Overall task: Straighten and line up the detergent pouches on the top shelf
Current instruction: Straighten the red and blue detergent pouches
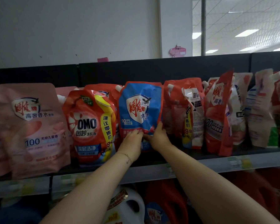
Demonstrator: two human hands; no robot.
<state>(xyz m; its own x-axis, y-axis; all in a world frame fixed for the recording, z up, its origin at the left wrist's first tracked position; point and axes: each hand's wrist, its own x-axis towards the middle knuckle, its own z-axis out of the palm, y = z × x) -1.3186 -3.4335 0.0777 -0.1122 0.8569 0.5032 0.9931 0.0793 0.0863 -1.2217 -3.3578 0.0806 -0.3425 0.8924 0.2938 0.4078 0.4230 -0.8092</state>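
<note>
Left hand (132, 140) and right hand (158, 136): both gripping lower part of blue pouch (141, 107), upright at middle of top shelf (200, 168); pink pouch (34, 126) and orange pouch (89, 123) toward left end facing front; red pouches (217, 113) toward right end twisted, leaning, seemingly still to do.

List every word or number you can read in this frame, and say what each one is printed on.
"OMO", "奥妙 洗衣液", "深层洁净": red OMO pouch.
"建议零售价": yellow band on that pouch.
"高奢香水", "100 天持久留香": pink pouch.
"雕牌", "99.99%": blue pouch.
"20": red pouch on the right.
Shelf-edge price tags: too blurred to read.
White bottle below: label too blurred to read.
</note>
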